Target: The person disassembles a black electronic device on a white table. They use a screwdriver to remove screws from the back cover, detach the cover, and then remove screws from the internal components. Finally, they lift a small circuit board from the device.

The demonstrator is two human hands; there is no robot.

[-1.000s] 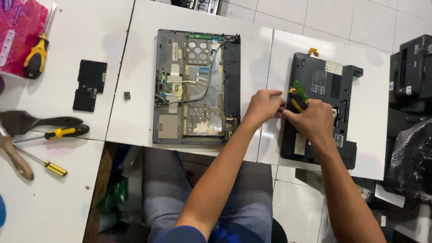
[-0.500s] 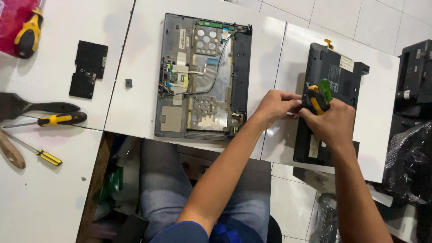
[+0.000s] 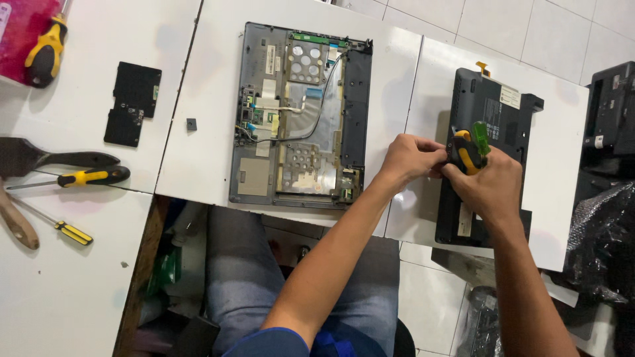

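Two hands on the black laptop base (image 3: 493,119), right side of bench (image 3: 198,158): right hand (image 3: 489,188) grips yellow-green screwdriver (image 3: 468,145), left hand (image 3: 410,158) pinches beside its tip. Grey chassis (image 3: 297,119) left of it already stripped open; black base looks still closed, screws pending.

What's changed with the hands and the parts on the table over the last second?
Little changed. The right hand still grips the yellow and green screwdriver on the black laptop base, the left hand still steadying beside it. Nothing was picked up or let go. The open grey chassis stayed put.
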